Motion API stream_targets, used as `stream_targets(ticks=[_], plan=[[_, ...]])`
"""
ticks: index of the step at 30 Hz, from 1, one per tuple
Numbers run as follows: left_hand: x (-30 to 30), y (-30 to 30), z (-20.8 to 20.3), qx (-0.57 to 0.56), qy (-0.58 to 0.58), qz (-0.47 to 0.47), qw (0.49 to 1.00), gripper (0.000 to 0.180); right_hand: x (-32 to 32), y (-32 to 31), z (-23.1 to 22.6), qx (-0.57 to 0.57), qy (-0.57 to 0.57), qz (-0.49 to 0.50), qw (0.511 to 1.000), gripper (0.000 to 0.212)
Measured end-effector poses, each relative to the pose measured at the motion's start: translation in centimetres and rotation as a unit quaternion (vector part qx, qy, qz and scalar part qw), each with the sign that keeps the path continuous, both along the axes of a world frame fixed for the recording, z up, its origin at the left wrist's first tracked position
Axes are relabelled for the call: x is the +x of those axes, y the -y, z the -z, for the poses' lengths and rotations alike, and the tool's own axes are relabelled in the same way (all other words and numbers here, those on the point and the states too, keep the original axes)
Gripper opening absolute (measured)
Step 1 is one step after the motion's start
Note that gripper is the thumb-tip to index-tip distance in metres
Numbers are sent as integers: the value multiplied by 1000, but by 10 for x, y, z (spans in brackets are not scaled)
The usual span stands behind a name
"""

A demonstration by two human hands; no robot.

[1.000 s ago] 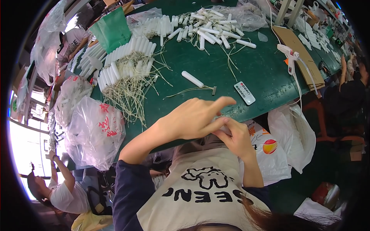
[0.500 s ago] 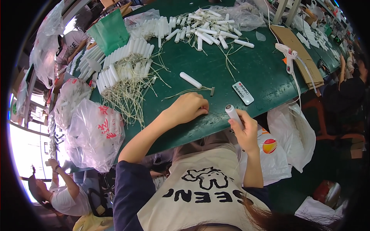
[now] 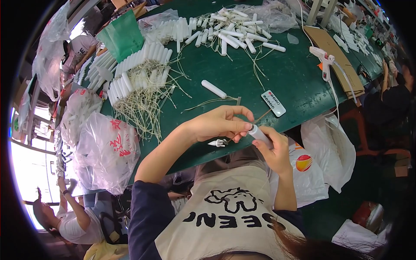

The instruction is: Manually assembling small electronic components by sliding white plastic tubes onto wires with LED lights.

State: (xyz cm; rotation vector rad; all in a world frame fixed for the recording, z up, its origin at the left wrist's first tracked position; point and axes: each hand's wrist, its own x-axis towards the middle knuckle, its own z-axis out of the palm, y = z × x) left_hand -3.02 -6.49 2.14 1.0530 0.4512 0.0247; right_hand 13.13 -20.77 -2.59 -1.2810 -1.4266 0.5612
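Observation:
In my right hand [image 3: 277, 151] is a white tube [image 3: 261, 137], its open end tipped toward my left hand. My left hand [image 3: 216, 125] is closed, its thumb and fingertips pinched at the tube's mouth. From under its fingers sticks a small white pointed piece [image 3: 218, 143] with a wired end. A thin brownish wire [image 3: 263, 115] slants up from the fingertips toward a white remote control [image 3: 274, 103]. Just beyond my left hand lie a single white tube [image 3: 213, 89] with a pale wire and a small grey metal piece [image 3: 238, 101].
Rows of white tubes with tangled wires [image 3: 138, 108] fill the table's left, with a looser pile [image 3: 242, 32] at the back. A glue gun [image 3: 323, 63] rests near cardboard [image 3: 336, 65] at right. Plastic bags [image 3: 106, 151] flank the green table [image 3: 203, 151]. Other people work left and right.
My left hand has moved right to the mouth of the tube. The white pointed piece and the brownish wire now show at its fingers. My right hand has shifted little.

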Motion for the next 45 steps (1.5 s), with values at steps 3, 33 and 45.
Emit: stream_targets(ticks=[3,33,45], plan=[[1,0,3,-33,6,55,998,32,-1,1,-1,-1,-15,-18,1000,27],[-12,26,7,125,-37,77,989,23,59,-67,42,-45,198,218,955,32],[-11,30,5,122,-38,80,989,28,78,-19,6,-133,-172,-5,976,16]])
